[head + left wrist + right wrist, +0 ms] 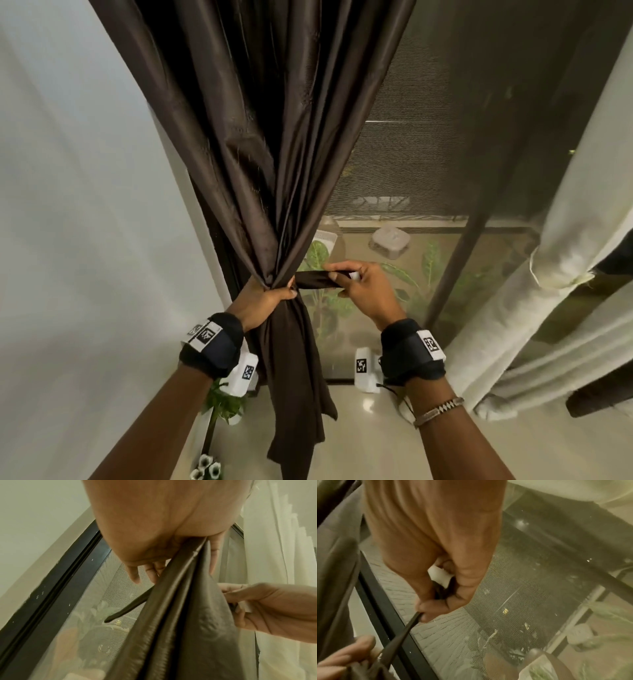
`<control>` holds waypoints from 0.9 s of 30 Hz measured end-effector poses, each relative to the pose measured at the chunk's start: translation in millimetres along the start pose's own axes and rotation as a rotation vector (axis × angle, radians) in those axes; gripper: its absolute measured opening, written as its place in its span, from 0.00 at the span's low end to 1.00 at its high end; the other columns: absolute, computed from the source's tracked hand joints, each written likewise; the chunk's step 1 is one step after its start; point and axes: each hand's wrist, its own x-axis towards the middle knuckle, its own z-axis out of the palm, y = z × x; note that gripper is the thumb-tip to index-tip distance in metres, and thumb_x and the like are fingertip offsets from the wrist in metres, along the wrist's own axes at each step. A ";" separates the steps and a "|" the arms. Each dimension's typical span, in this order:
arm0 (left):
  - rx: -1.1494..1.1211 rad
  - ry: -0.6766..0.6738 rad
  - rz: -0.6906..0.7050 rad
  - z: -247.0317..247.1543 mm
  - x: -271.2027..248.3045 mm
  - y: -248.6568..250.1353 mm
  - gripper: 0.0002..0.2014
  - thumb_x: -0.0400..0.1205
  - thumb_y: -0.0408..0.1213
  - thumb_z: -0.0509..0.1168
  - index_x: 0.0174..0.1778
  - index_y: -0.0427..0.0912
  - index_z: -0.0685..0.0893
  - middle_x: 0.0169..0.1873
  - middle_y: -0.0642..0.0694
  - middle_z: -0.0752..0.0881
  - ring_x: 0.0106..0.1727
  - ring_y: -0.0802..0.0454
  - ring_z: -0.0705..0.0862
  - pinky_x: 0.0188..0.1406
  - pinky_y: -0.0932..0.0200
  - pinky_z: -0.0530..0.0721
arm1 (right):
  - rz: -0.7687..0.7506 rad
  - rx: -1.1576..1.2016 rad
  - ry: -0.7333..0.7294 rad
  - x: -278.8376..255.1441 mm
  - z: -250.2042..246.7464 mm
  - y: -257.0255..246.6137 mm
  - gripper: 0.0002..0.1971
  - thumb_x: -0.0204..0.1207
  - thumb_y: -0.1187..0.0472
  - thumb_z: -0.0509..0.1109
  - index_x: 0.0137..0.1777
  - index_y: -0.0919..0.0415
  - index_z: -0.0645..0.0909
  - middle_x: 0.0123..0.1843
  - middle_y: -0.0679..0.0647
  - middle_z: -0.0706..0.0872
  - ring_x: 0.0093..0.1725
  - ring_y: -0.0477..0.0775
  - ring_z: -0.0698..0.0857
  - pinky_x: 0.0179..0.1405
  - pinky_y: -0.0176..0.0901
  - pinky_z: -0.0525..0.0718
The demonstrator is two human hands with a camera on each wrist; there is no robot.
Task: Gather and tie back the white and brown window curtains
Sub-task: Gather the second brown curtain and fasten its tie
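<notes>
The brown curtain hangs at centre left, bunched to a narrow waist. My left hand grips that waist, fingers wrapped round the folds. A brown tie-back strap runs rightward from the bunch to my right hand, which pinches its end, where a small white tab shows. In the right wrist view the strap stretches taut from my right hand toward the left hand's fingers. The white curtain hangs at the right, gathered by a pale tie.
Behind the curtains is a mesh window screen with a dark frame post and leafy plants beyond. A small potted plant and white flowers stand on the floor at lower left. A pale wall is at the left.
</notes>
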 end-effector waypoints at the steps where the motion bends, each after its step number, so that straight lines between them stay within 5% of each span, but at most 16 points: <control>1: 0.129 0.048 -0.010 -4.2 2.8 -1.9 0.18 0.71 0.52 0.75 0.54 0.50 0.87 0.53 0.60 0.87 0.62 0.54 0.84 0.77 0.50 0.78 | -0.013 0.001 0.015 0.4 -1.1 -0.1 0.08 0.84 0.68 0.77 0.59 0.60 0.96 0.58 0.51 0.96 0.52 0.49 0.93 0.44 0.38 0.92; 3: 0.505 0.125 0.022 -10.5 9.5 -5.3 0.26 0.75 0.60 0.69 0.67 0.52 0.84 0.67 0.51 0.85 0.73 0.48 0.81 0.82 0.45 0.77 | -0.047 -0.015 0.051 1.5 -3.8 0.8 0.08 0.81 0.67 0.80 0.56 0.57 0.96 0.54 0.48 0.96 0.54 0.44 0.93 0.52 0.41 0.93; 5: 0.942 0.169 0.188 -12.2 16.2 -5.0 0.26 0.82 0.59 0.59 0.74 0.54 0.81 0.77 0.46 0.82 0.82 0.40 0.75 0.86 0.43 0.73 | -0.121 -0.135 0.046 -1.7 0.3 -1.2 0.05 0.78 0.65 0.83 0.52 0.56 0.96 0.45 0.45 0.95 0.39 0.36 0.90 0.42 0.31 0.87; 8: 1.058 0.192 0.155 -7.3 21.9 16.2 0.24 0.86 0.52 0.58 0.74 0.47 0.84 0.73 0.40 0.86 0.77 0.38 0.81 0.78 0.48 0.81 | -0.194 -0.378 -0.054 -6.8 19.9 -1.9 0.02 0.77 0.57 0.84 0.46 0.48 0.95 0.40 0.48 0.95 0.37 0.48 0.90 0.40 0.47 0.89; 10: 1.070 0.160 0.031 -1.0 27.0 26.7 0.17 0.89 0.45 0.60 0.68 0.42 0.86 0.67 0.35 0.88 0.69 0.36 0.86 0.67 0.49 0.85 | -0.227 -0.415 -0.090 -10.6 35.1 -3.1 0.04 0.78 0.60 0.82 0.48 0.49 0.96 0.42 0.47 0.96 0.41 0.45 0.92 0.42 0.39 0.90; 12: 0.961 0.120 -0.052 0.7 29.1 36.6 0.16 0.88 0.42 0.62 0.66 0.40 0.87 0.66 0.32 0.88 0.66 0.33 0.86 0.63 0.47 0.86 | -0.259 -0.396 -0.056 -10.9 50.3 -4.8 0.05 0.78 0.61 0.82 0.49 0.49 0.97 0.42 0.45 0.96 0.40 0.43 0.92 0.41 0.36 0.89; 14: 0.753 0.125 -0.058 -0.4 30.1 35.4 0.16 0.88 0.45 0.67 0.66 0.41 0.89 0.64 0.34 0.90 0.64 0.35 0.89 0.61 0.48 0.88 | -0.252 -0.357 -0.030 -11.6 64.1 -4.2 0.07 0.78 0.62 0.80 0.47 0.47 0.96 0.44 0.44 0.96 0.41 0.44 0.93 0.44 0.44 0.92; 18: 0.199 0.187 -0.141 -9.7 24.4 25.8 0.28 0.74 0.54 0.81 0.69 0.51 0.89 0.59 0.50 0.95 0.62 0.51 0.93 0.66 0.51 0.91 | -0.252 -0.338 -0.014 -7.2 83.1 1.0 0.12 0.76 0.66 0.75 0.46 0.47 0.96 0.49 0.45 0.97 0.50 0.42 0.93 0.57 0.47 0.92; 21: -0.108 0.134 -0.182 -12.5 10.8 28.4 0.23 0.78 0.45 0.83 0.69 0.51 0.86 0.58 0.50 0.95 0.61 0.50 0.95 0.57 0.51 0.95 | -0.254 -0.349 0.012 -2.7 87.4 2.0 0.13 0.77 0.67 0.75 0.49 0.49 0.97 0.49 0.43 0.97 0.49 0.41 0.94 0.57 0.46 0.92; 24: -0.307 0.175 -0.160 -14.5 -7.7 21.6 0.18 0.85 0.36 0.77 0.68 0.44 0.81 0.57 0.43 0.94 0.64 0.42 0.93 0.65 0.42 0.93 | -0.223 -0.312 0.024 3.7 87.9 5.6 0.12 0.79 0.66 0.76 0.53 0.50 0.97 0.50 0.43 0.97 0.51 0.41 0.94 0.58 0.46 0.92; 27: -0.263 0.300 -0.098 -18.1 -18.4 6.0 0.12 0.85 0.27 0.75 0.62 0.40 0.83 0.54 0.40 0.93 0.63 0.37 0.93 0.65 0.39 0.92 | -0.151 -0.238 0.029 10.6 90.7 6.3 0.11 0.76 0.62 0.83 0.55 0.47 0.92 0.47 0.45 0.96 0.49 0.44 0.94 0.56 0.51 0.94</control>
